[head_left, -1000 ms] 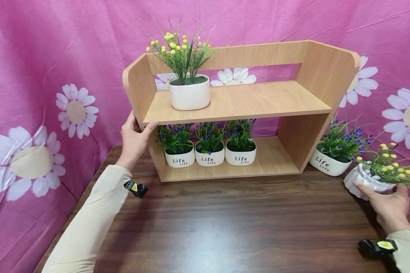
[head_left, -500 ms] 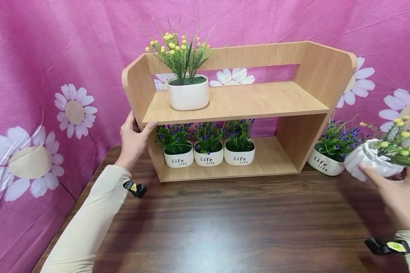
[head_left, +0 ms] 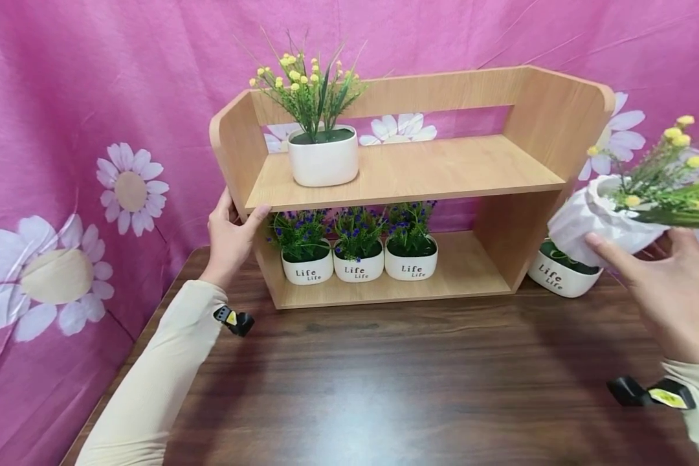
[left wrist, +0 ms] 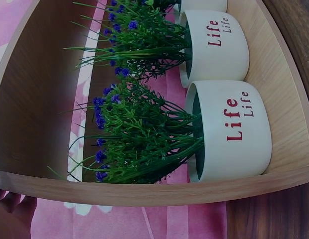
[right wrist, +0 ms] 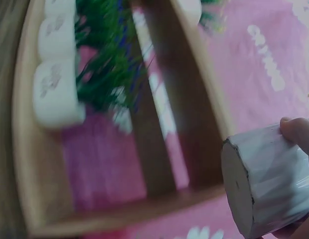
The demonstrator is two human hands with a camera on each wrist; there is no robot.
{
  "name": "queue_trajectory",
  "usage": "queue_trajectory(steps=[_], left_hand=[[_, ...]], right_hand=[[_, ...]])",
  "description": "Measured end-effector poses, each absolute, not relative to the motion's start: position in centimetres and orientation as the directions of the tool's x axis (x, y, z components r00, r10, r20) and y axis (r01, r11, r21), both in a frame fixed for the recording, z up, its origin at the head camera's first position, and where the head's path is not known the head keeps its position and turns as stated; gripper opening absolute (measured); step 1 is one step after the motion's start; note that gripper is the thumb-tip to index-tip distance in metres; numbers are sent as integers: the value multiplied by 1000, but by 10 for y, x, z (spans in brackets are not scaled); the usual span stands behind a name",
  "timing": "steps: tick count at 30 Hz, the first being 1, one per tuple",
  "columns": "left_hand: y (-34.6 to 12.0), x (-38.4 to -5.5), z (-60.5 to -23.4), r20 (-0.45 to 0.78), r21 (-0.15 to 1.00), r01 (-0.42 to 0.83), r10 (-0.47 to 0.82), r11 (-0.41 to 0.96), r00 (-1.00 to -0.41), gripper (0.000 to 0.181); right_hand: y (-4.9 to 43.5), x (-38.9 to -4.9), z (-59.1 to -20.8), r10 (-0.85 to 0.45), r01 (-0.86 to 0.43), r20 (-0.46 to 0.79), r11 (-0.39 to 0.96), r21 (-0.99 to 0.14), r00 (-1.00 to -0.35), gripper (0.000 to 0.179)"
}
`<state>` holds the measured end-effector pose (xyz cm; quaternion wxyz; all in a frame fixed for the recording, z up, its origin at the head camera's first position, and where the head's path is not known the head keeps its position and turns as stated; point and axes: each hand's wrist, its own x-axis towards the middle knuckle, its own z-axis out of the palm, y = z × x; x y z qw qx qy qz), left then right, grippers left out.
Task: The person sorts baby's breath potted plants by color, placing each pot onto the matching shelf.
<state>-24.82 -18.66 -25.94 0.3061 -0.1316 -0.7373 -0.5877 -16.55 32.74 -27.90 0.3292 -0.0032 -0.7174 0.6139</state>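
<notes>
My left hand [head_left: 231, 236] grips the left side of the wooden shelf [head_left: 460, 167], thumb at the front edge and fingers behind the panel. In the left wrist view, only its fingertips [left wrist: 15, 204] show at the lower left. My right hand [head_left: 670, 285] holds a white ridged flowerpot [head_left: 602, 217] with yellow flowers, tilted with the blooms to the right. It is up off the table, right of the shelf. In the right wrist view the flat base of this flowerpot [right wrist: 239, 186] shows beside the shelf, with thumb and fingers around its wall.
A smooth white pot [head_left: 324, 158] with yellow flowers stands on the upper board's left. Three "Life" pots [head_left: 358, 264] with blue flowers line the lower board's left. Another "Life" pot [head_left: 565, 275] stands right of the shelf, partly hidden. A pink curtain [head_left: 151, 77] hangs behind.
My right hand has lifted the ridged flowerpot off the table, up and a little left, until it overlaps the blue-flowered pot behind. My left hand has stayed on the shelf.
</notes>
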Motion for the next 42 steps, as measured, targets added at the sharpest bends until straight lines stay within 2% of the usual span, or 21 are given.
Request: queue_trajectory(steps=[9,14,17,23,31,38,42], left_hand=[[-187,-250,-260,603,788,548,-169,280,-780,63],[-186,-250,-261,607,786,557,-164,269,-778,62],[-186,-251,-261,615,781,566,-163,262,-772,61],[-186,-249,-261,613,782,561,-165,272,-773,62],[-185,-247,-260,600,788,540,-172,296,-781,61],[-185,-246,-259,604,783,541,-167,308,-779,60],[-185,-247,-258,600,787,538,-171,303,-781,60]], right_hand=[[274,-187,-250,279,-538,533,67,-840,-799,55],[249,-203,-241,243,-532,532,69,-844,-811,53],[236,-213,-235,223,-518,527,104,-849,-820,53],[217,-233,-220,217,-422,483,275,-864,-848,52],[199,-271,-209,190,-409,461,258,-876,-867,60],[188,-299,-201,185,-307,416,428,-850,-890,66],[183,-308,-197,183,-289,409,461,-839,-894,68]])
